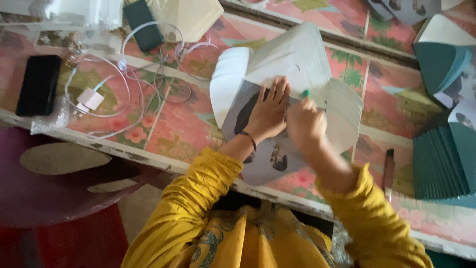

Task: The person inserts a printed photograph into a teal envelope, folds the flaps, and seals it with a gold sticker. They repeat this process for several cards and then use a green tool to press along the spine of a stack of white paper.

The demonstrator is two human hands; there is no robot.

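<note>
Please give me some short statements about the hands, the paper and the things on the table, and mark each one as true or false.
1. The left hand lies flat on the folded paper sheet. True.
2. The right hand holds a pair of scissors. False: it holds no scissors; it rests on the paper beside the left hand.
3. A black phone lies at the far left of the table. True.
4. The white charger is plugged into the black phone. False: its plug lies apart from the phone.
5. Stacks of teal paper stand at the right. True.
</note>
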